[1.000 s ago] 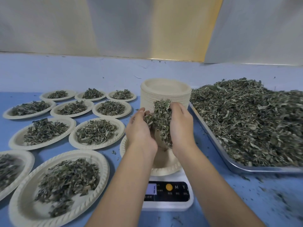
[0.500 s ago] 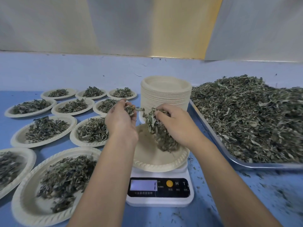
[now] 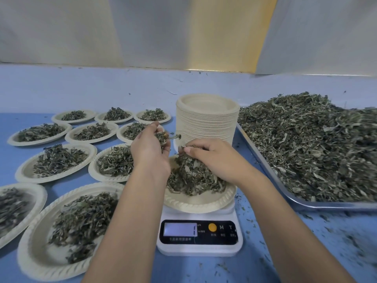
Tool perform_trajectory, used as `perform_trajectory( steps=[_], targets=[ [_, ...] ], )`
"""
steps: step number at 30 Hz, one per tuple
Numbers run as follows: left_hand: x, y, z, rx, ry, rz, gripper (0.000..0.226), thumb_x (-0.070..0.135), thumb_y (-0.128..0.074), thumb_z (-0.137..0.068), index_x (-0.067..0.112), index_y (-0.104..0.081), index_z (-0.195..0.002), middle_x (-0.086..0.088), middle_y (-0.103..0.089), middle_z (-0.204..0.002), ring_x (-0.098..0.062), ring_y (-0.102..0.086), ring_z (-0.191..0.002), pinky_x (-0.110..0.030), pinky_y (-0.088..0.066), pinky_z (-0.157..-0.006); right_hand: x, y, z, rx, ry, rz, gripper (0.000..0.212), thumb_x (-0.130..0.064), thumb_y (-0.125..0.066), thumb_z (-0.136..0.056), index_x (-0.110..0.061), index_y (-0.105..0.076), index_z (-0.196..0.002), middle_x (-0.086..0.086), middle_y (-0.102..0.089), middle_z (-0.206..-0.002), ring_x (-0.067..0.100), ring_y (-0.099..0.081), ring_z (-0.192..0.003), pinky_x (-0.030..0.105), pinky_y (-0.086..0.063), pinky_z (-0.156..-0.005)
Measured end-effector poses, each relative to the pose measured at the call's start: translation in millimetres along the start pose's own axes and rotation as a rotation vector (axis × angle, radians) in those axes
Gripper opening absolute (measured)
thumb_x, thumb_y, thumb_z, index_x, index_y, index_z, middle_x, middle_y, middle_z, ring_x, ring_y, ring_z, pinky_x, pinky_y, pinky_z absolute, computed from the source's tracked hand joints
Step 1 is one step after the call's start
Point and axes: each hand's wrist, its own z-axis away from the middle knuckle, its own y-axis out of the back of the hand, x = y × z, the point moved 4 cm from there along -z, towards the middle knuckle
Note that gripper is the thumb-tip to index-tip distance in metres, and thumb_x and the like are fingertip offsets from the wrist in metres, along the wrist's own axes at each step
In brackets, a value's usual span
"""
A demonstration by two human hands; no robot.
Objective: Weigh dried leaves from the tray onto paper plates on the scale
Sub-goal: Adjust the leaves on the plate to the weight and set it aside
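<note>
Paper plate [image 3: 200,203] sits on the scale [image 3: 199,237], so every leaf is counted. My right hand [image 3: 214,160] pinches the top of the leaves [image 3: 191,178] heaped on it. My left hand [image 3: 150,154], at ten o'clock, grips a few spare ones, I think for adjusting. Tray [image 3: 336,206] lies at three o'clock.

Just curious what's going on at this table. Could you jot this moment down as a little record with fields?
left hand: grips a tuft of leaves
right hand: grips the leaf pile on the plate
scale: carries that plate
tray: holds the big leaf heap, right of scale
plate stack: behind scale
filled plates: ten, left of scale
</note>
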Motion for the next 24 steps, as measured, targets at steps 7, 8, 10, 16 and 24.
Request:
perform_trajectory(
  steps=[7,8,10,16,24],
  targets=[
    [2,4,-3,0.03,0.053,0.039,0.014,0.012,-0.053,-0.094,0.012,-0.06,-0.082,0.001,-0.052,-0.073,-0.011,-0.049,-0.061,-0.016,-0.041,-0.041,-3,3,-2,0.058,0.032,-0.19,0.021,-0.032,-0.053,-0.095,-0.03,-0.073,-0.1,-0.016,-0.071,-0.102,0.002,-0.061,-0.102,0.027,-0.044,-0.097],
    [2,4,-3,0.034,0.058,0.053,0.015,0.012,-0.052,-0.095,0.012,-0.059,-0.082,0.001,-0.052,-0.073,-0.011,-0.05,-0.06,-0.016,-0.041,-0.041,-4,4,-2,0.09,0.041,-0.211,0.021,-0.031,-0.053,-0.096,-0.03,-0.073,-0.099,-0.017,-0.071,-0.102,0.001,-0.061,-0.102,0.028,-0.044,-0.097],
    [3,6,-4,0.047,0.058,0.067,0.017,0.012,-0.049,-0.096,0.013,-0.059,-0.081,0.001,-0.052,-0.072,-0.011,-0.051,-0.059,-0.016,-0.041,-0.041,-6,6,-3,0.148,0.06,-0.24,0.021,-0.031,-0.052,-0.096,-0.03,-0.073,-0.099,-0.016,-0.07,-0.102,0.001,-0.061,-0.102,0.027,-0.044,-0.096],
    [1,6,-3,0.053,0.084,0.078,0.019,0.013,-0.046,-0.097,0.014,-0.058,-0.081,0.001,-0.051,-0.072,-0.011,-0.048,-0.061,-0.015,-0.04,-0.039,-13,11,-2,0.278,0.133,-0.385,0.022,-0.024,-0.05,-0.097,-0.029,-0.071,-0.095,-0.016,-0.07,-0.099,0.002,-0.061,-0.103,0.024,-0.043,-0.095],
    [0,8,-5,0.046,0.091,0.081,0.021,0.012,-0.043,-0.098,0.014,-0.056,-0.082,0.0,-0.05,-0.075,-0.011,-0.048,-0.063,-0.016,-0.04,-0.04,-18,12,-1,0.311,0.126,-0.583,0.022,-0.014,-0.046,-0.099,-0.017,-0.068,-0.098,0.004,-0.072,-0.098,0.014,-0.067,-0.09,0.02,-0.049,-0.076]
  ],
)
